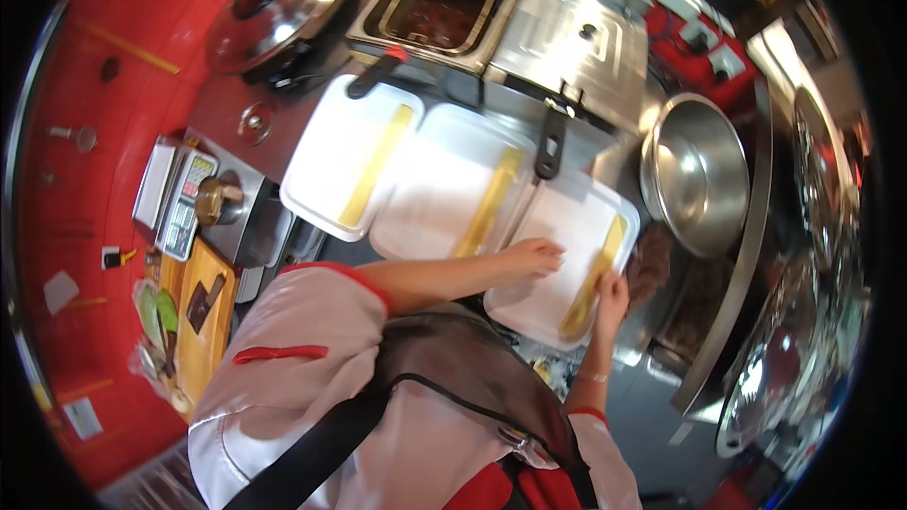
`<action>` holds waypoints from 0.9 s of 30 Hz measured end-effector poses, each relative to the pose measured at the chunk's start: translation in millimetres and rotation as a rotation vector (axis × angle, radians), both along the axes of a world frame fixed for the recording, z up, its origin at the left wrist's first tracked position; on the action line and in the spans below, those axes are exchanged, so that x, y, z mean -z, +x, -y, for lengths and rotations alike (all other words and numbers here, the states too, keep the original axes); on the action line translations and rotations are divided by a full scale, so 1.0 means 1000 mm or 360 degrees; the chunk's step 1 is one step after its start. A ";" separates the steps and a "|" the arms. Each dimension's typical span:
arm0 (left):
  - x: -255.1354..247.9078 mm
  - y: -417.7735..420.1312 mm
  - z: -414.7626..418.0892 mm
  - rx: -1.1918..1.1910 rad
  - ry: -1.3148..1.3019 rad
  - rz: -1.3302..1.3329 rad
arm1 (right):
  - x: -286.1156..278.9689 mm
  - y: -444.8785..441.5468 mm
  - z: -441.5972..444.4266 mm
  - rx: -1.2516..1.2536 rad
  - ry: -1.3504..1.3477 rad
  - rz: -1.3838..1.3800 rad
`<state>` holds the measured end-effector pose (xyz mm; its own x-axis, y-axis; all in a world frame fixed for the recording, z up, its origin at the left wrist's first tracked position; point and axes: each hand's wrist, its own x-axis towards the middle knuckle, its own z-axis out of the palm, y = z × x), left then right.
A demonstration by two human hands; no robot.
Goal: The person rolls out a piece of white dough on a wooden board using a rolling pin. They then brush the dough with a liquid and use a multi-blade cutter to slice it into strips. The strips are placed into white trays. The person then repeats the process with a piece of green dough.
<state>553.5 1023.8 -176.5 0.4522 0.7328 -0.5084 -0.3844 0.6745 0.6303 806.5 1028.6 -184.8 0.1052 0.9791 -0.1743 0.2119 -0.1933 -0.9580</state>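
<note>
Three white plastic containers with lids stand side by side before me: a left one point(340, 156), a middle one point(443, 177) and a right one point(538, 255). A strip of yellow tape point(599, 273) runs along the right container's lid, and the other two carry similar strips. My left hand point(536, 260) is over the middle of the right lid with its fingers curled; whether it pinches anything is blurred. At that lid's right edge, my right hand point(612, 294) has its bent fingertips by the tape. I cannot make out a firm hold.
Behind the containers are an open deep fryer point(439, 10) with a basket and a steel-covered unit point(577, 32). Black handles jut over the lids. A large steel bowl point(698, 177) stands right, above a brown cloth point(648, 262). Left are a scale point(186, 205) and a cutting board point(209, 304) with a cleaver.
</note>
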 end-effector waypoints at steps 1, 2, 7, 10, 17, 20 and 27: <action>-0.007 -0.030 0.020 -0.0126 0.0015 -0.0110 | 0.004 -0.011 0.017 0.0034 -0.0045 -0.0135; -0.015 -0.062 0.042 -0.0280 0.0019 -0.0214 | 0.003 -0.032 0.033 0.0040 -0.0103 -0.0263; -0.056 -0.208 0.178 -0.0976 0.0033 -0.0783 | -0.047 -0.163 0.083 -0.0758 -0.0308 -0.0056; -0.069 -0.248 0.252 -0.1682 0.0087 -0.0798 | -0.047 -0.220 0.083 -0.1342 -0.0264 0.0253; -0.062 -0.294 0.499 -0.2986 -0.0368 -0.0709 | -0.084 -0.377 0.114 -0.1772 0.0293 0.0194; -0.017 -0.322 0.629 -0.3430 -0.0448 -0.0727 | -0.086 -0.443 0.171 -0.1763 0.0264 0.0113; 0.025 -0.513 0.780 -0.2877 -0.0872 -0.2840 | -0.075 -0.523 0.365 -0.2364 0.0142 0.0185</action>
